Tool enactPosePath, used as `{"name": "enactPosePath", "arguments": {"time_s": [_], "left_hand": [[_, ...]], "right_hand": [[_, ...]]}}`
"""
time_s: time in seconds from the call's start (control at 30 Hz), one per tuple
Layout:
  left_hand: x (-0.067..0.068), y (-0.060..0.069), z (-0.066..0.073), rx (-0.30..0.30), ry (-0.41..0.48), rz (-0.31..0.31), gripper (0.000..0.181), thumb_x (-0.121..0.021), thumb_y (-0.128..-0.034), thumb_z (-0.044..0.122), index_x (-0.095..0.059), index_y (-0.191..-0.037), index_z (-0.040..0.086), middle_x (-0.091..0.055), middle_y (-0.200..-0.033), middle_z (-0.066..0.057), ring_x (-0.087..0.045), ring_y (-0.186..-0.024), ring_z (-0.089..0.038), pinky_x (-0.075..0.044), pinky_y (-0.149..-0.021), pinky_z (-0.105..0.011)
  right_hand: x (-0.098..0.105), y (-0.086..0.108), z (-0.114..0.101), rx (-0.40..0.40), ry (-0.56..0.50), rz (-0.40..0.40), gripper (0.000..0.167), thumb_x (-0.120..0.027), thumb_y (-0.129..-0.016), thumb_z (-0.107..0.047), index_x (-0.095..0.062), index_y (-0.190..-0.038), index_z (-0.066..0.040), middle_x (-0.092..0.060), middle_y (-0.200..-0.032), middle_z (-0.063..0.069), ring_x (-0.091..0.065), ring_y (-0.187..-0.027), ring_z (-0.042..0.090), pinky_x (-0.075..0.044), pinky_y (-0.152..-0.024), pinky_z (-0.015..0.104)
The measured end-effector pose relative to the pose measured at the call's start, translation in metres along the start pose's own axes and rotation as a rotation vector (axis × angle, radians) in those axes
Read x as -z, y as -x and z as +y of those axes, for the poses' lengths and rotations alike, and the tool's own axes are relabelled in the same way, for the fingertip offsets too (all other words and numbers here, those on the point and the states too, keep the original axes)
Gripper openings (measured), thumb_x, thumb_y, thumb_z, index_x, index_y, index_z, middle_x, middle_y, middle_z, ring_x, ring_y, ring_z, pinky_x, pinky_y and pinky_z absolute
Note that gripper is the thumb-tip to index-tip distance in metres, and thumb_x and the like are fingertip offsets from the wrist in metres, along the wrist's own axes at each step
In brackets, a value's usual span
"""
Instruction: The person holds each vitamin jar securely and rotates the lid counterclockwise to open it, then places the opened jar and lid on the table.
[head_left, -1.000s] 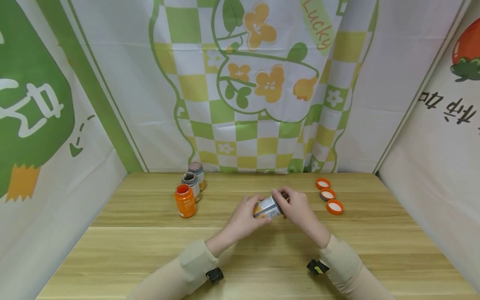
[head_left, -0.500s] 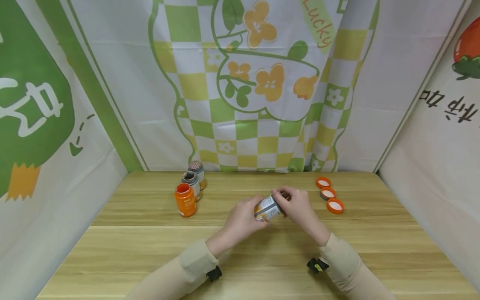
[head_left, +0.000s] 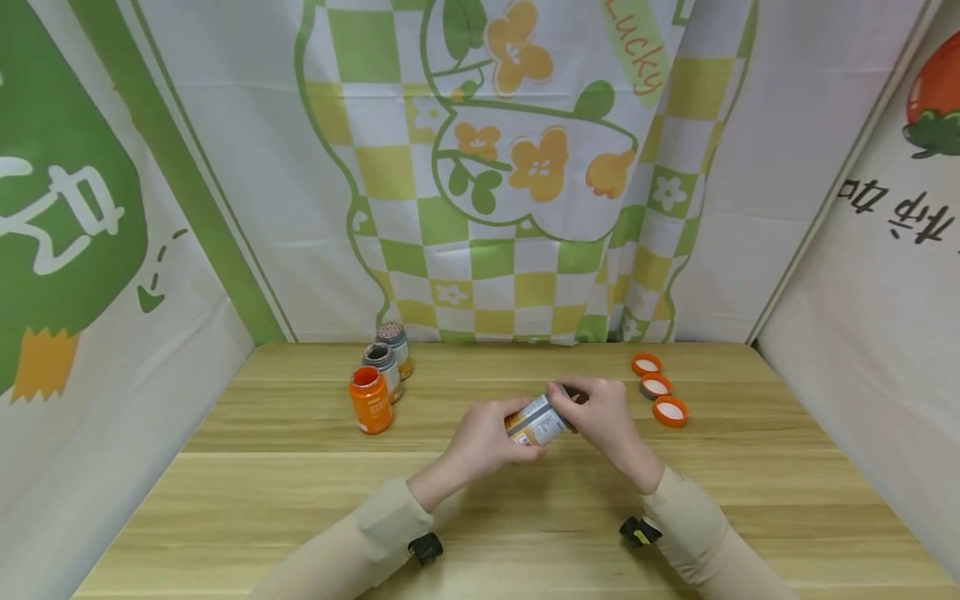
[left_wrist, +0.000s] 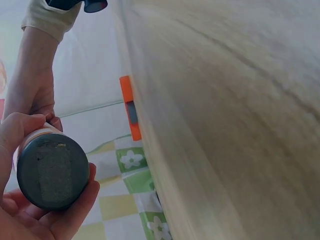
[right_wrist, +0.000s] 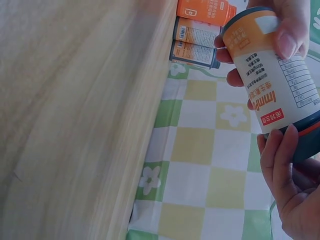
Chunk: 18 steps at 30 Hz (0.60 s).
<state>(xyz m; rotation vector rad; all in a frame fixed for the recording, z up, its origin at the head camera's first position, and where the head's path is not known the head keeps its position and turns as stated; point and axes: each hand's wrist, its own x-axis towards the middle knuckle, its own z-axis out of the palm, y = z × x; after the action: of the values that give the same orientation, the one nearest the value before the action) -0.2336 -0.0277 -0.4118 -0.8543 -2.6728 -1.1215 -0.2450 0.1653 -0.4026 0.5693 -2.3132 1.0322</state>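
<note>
Above the table, a supplement bottle (head_left: 536,422) with an orange-and-white label is held tilted between both hands. My left hand (head_left: 483,437) grips its body near the base; the dark round bottom (left_wrist: 52,172) faces the left wrist camera. At the other end, the fingers of my right hand (head_left: 602,414) curl round the dark cap (right_wrist: 307,142), which shows an orange line at its edge in the right wrist view. Whether the cap is loose from the bottle, I cannot tell.
An uncapped orange bottle (head_left: 371,402) stands at the left of the wooden table (head_left: 300,500), with two uncapped grey bottles (head_left: 384,367) (head_left: 395,344) behind it. Three orange-rimmed caps (head_left: 670,411) (head_left: 655,386) (head_left: 646,364) lie upside down in a row at the right. A checkered curtain (head_left: 491,275) hangs behind.
The bottle has turned and tilted slightly in my hands. My right hand has shifted a little to the right, and my left hand a little to the left.
</note>
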Motion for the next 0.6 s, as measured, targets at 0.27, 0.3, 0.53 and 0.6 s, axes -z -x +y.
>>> {"name": "enactPosePath", "arguments": {"time_s": [0.27,0.3,0.53,0.6], "left_hand": [[0.0006,0.0001,-0.0013,0.05,0.115,-0.052,0.056,-0.082,-0.0689,0.029,-0.064,-0.12,0.011,-0.069,-0.093,-0.003,-0.06,-0.071,-0.013,-0.048,-0.056,-0.021],[0.0009,0.0003,-0.0013,0.06,0.131,-0.058,0.057,-0.082,-0.069,0.029,-0.064,-0.12,0.011,-0.069,-0.093,-0.003,-0.06,-0.071,-0.014,-0.048,-0.056,-0.021],[0.0022,-0.0003,-0.003,0.109,0.219,-0.09,0.06,-0.082,-0.0691,0.028,-0.062,-0.124,0.011,-0.068,-0.095,-0.006,-0.06,-0.071,-0.014,-0.051,-0.054,-0.025],[0.0028,-0.0008,-0.0037,0.117,0.241,-0.101,0.059,-0.082,-0.0693,0.027,-0.062,-0.123,0.011,-0.067,-0.094,-0.005,-0.06,-0.071,-0.013,-0.051,-0.053,-0.026]], "right_hand": [[-0.0009,0.0015,0.002,0.028,0.003,-0.006,0.015,-0.067,-0.085,-0.02,-0.076,-0.086,-0.008,-0.071,-0.068,0.006,-0.053,-0.043,-0.001,-0.04,-0.035,0.015],[-0.001,0.0018,0.0022,0.033,0.001,-0.005,0.015,-0.067,-0.085,-0.02,-0.076,-0.086,-0.008,-0.071,-0.069,0.006,-0.053,-0.043,0.0,-0.04,-0.036,0.015],[-0.0007,0.0019,0.0036,0.072,-0.008,0.006,0.014,-0.067,-0.085,-0.018,-0.075,-0.087,-0.007,-0.071,-0.069,0.007,-0.054,-0.044,-0.001,-0.04,-0.036,0.014],[-0.0006,0.0021,0.0039,0.086,-0.011,0.007,0.014,-0.067,-0.085,-0.018,-0.075,-0.087,-0.007,-0.071,-0.069,0.007,-0.055,-0.044,0.0,-0.04,-0.036,0.014]]}}
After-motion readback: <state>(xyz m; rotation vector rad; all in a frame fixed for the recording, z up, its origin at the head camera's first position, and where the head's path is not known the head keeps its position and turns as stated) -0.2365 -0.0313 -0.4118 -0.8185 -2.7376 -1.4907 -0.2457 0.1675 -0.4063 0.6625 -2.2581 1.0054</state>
